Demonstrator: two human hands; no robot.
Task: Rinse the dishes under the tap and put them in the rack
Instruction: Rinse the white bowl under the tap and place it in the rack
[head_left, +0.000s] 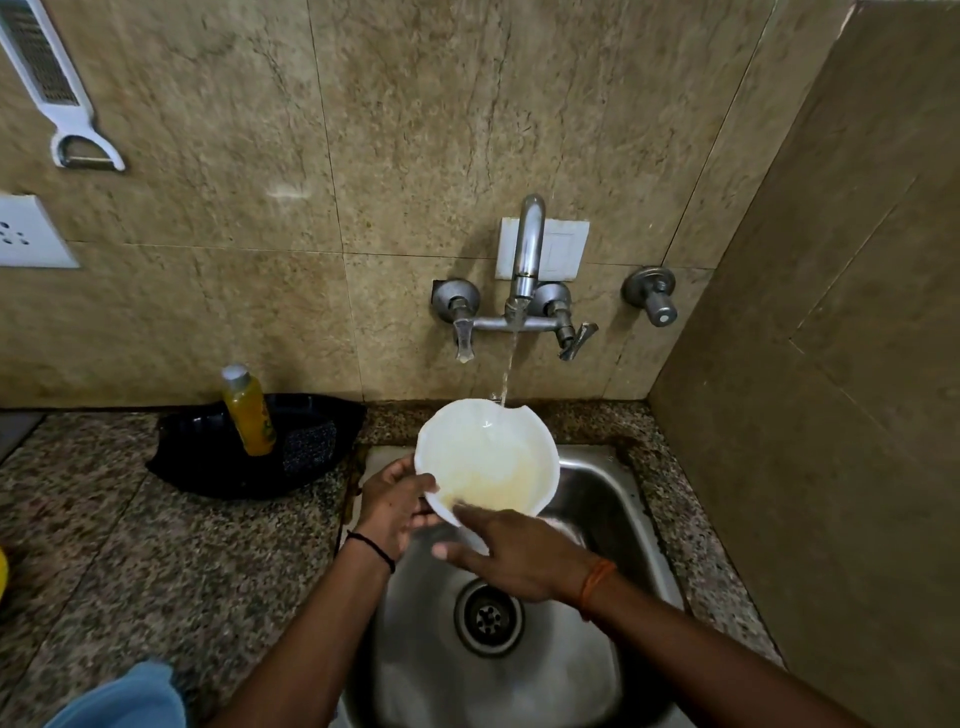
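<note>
White bowl (488, 457) tilts under the tap (527, 260) stream above the sink (613, 499); left hand (392, 501) grips its left rim, right hand (511, 553) spread open, fingertips touching its near edge.

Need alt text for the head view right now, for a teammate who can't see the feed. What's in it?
A left hand holds a white bowl by its rim under the running tap, over a steel sink, while the right hand reaches its fingers into the bowl. On the granite counter to the left, a black tray holds a yellow bottle and a scrub pad.
</note>
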